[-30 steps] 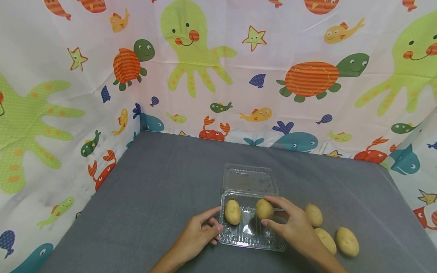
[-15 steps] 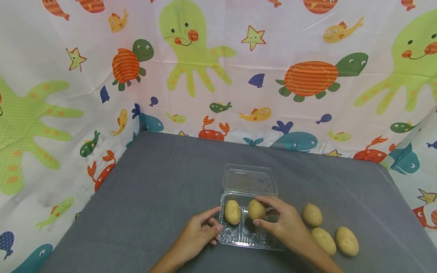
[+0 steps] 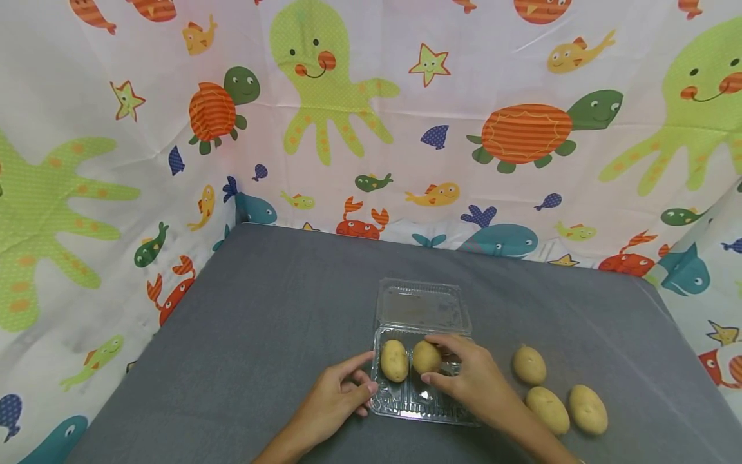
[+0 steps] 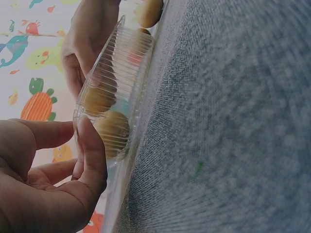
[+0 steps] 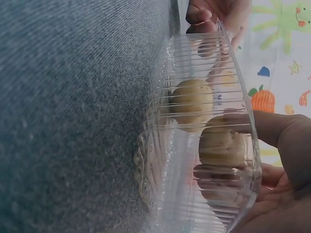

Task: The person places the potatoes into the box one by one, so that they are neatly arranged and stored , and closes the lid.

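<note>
A clear plastic clamshell container (image 3: 426, 412) lies with its lid (image 3: 423, 309) folded back on the grey cloth. One potato (image 3: 395, 361) sits in its left part. My right hand (image 3: 472, 377) grips a second potato (image 3: 426, 357) between thumb and fingers, inside the container and close beside the first. In the right wrist view, this held potato (image 5: 221, 145) shows through the ribbed wall. My left hand (image 3: 339, 393) pinches the container's left rim, and the left wrist view shows fingertips (image 4: 87, 128) on either side of that rim.
Right of the container, three more potatoes lie on the table: one farther back (image 3: 529, 365), one near my right forearm (image 3: 547, 410), one at the far right (image 3: 588, 410). A white curtain (image 3: 371, 129) printed with sea animals borders the grey tabletop (image 3: 278, 290).
My right hand has moved left with its potato, from the container's right part to near the first potato. The left hand keeps its place at the rim.
</note>
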The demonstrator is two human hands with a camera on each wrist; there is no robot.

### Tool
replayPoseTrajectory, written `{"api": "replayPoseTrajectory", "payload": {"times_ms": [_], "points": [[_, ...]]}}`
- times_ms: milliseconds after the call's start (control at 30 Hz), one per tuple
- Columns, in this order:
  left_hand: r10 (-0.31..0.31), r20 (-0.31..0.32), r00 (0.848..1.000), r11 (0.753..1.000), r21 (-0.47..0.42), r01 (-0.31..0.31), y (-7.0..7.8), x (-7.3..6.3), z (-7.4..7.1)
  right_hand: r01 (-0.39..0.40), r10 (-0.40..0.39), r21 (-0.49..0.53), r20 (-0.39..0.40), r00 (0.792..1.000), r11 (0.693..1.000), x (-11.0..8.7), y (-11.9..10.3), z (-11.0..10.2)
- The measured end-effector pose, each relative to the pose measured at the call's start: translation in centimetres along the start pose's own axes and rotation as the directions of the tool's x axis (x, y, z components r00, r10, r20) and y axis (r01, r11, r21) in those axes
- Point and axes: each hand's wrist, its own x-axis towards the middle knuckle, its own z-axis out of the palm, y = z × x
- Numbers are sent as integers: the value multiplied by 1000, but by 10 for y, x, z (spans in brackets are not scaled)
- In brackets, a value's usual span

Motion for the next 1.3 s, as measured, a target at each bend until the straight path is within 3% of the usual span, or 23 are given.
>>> {"api": "replayPoseTrajectory", "payload": {"times_ms": [400,700,1300], "points": [[-16,10,1000,1000,-14,16,0,0,0,-43,43,7,85,995,999,5,0,5],[2,16,1000,1000,-5,-2,1,-1,-1,-33,36,-44,83,996,999,6,-3,4],[3,9,1000,1000,-5,-3,1,-1,-1,-87,97,-116,81,992,989,6,-6,6]]}}
